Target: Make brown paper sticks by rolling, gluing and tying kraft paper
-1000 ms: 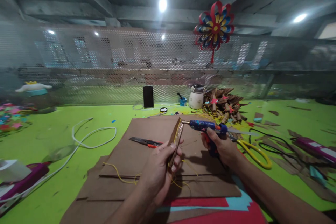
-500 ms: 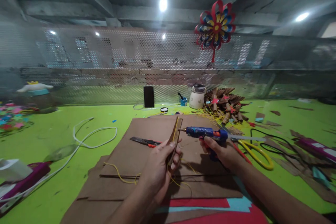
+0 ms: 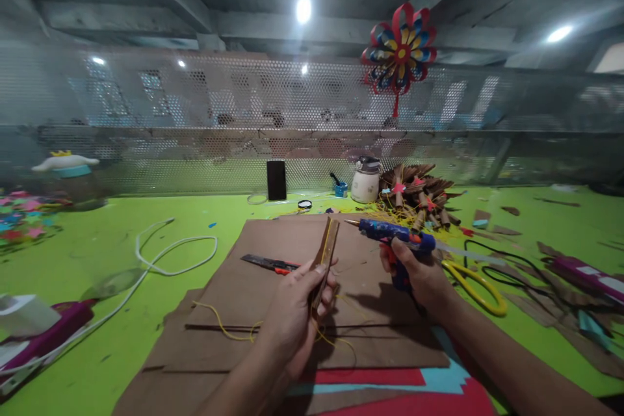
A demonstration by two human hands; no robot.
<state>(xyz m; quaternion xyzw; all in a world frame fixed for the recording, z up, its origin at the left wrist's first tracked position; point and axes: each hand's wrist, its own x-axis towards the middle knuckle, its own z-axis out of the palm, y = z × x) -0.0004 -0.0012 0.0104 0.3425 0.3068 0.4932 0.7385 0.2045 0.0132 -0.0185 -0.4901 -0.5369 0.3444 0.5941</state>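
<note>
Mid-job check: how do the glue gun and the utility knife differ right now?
The glue gun is held up in the right hand, while the utility knife lies on the cardboard sheet. The glue gun is mostly blue; the utility knife is mostly dark. The utility knife is partly hidden behind the left hand, whereas the glue gun's blue body is largely in view. Both show red-orange parts.

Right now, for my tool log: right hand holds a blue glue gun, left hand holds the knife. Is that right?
Not the knife: the left hand holds a brown cardboard strip, as the head view shows; the knife lies on cardboard sheets. The right hand does hold a blue glue gun.
</note>
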